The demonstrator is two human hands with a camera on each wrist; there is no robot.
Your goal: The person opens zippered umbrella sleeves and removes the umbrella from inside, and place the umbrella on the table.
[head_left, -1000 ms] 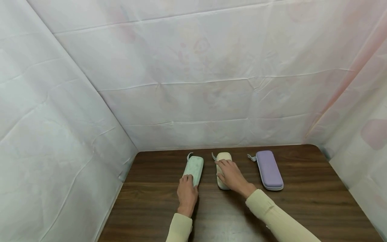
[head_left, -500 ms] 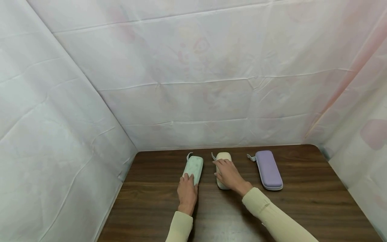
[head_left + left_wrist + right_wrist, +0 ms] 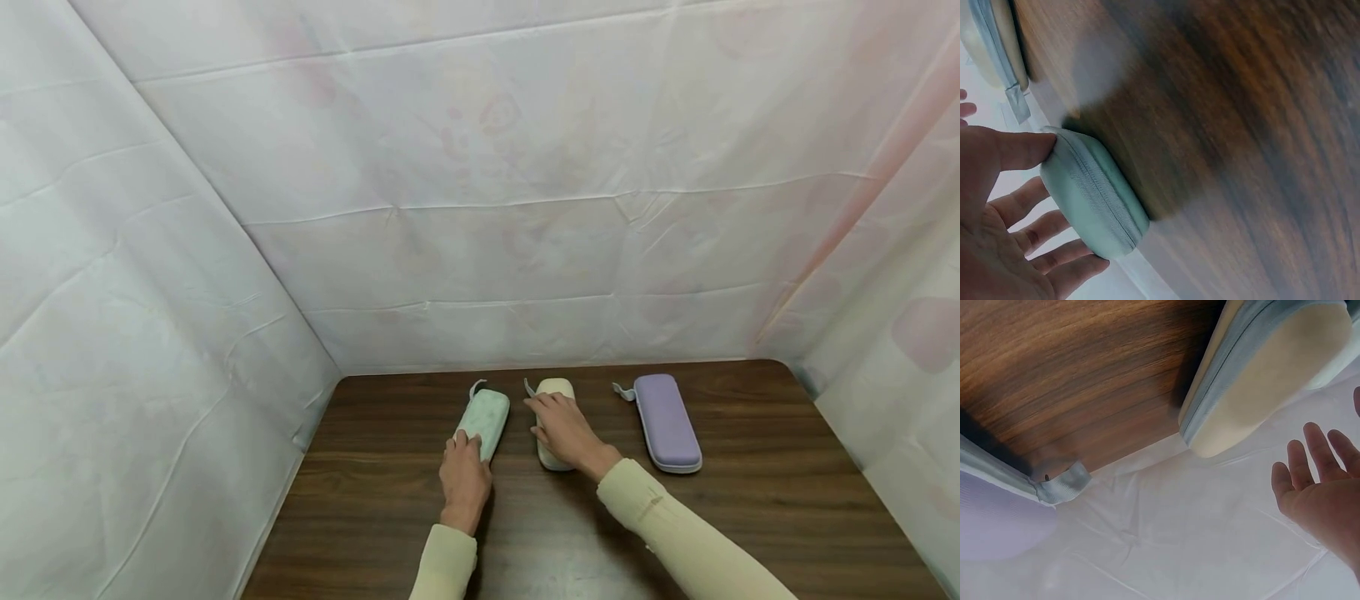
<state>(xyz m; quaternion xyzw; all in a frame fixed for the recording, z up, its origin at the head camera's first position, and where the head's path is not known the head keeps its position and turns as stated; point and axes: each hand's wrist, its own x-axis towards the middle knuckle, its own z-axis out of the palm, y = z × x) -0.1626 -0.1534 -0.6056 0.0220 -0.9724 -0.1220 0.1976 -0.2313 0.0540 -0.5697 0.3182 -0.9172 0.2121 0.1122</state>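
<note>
Step in hand, as I judge it: left hand (image 3: 465, 475) handling the mint case (image 3: 487, 415). I see it gripping the near end, thumb (image 3: 1025, 150) one side, fingers (image 3: 1054, 225) the other. Right hand (image 3: 564, 429) is over the cream case (image 3: 556, 386), fingers loose; my right wrist view shows them apart from it, so no grip there. Next move calls for an even left squeeze and room from the cream case, I'd say. Mint case is on the table (image 3: 360, 483), left of cream, far end slanted right; can't tell if any part is lifted. Pale, rounded, grey zip (image 3: 1100, 187) looks closed, strap (image 3: 474, 387) at far end.
</note>
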